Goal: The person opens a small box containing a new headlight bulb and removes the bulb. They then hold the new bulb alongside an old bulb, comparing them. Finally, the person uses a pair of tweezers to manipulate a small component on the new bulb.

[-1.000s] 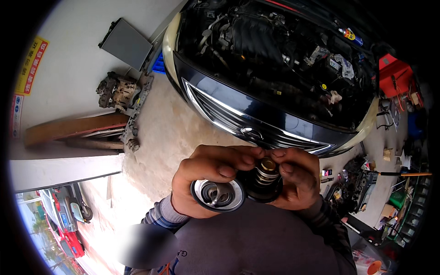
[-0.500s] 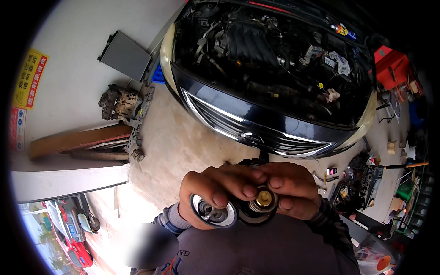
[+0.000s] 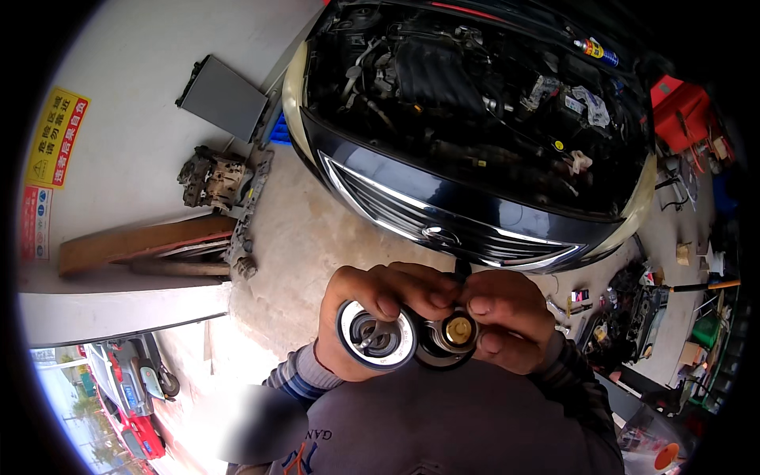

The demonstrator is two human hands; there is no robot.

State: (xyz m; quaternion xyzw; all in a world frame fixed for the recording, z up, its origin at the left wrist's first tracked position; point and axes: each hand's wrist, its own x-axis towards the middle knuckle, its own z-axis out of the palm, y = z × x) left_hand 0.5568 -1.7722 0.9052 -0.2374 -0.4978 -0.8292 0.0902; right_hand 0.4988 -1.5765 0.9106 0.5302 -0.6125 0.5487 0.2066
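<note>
My left hand [image 3: 356,293] is closed around a round car thermostat [image 3: 401,342]. It has a silver flange, a dark rubber rim and a spring in its middle, and its face is turned toward me. Close beside it, my right hand [image 3: 514,313] grips a second thermostat [image 3: 457,330] with a brass centre and a dark round body. The two parts are side by side, appearing to touch or nearly touch, and the fingertips of both hands meet above them. The fingers hide their upper edges.
Beyond my hands stands a dark car [image 3: 443,198] with its engine bay exposed. A spray can [image 3: 595,51] lies at its far right edge. Left, a radiator [image 3: 222,96] leans on the wall near an engine part [image 3: 215,178] and boards [image 3: 150,241]. Tools and parts lie at right.
Both hands have risen a little with the thermostats. The silver one is turned more squarely toward me, so more of its face shows.
</note>
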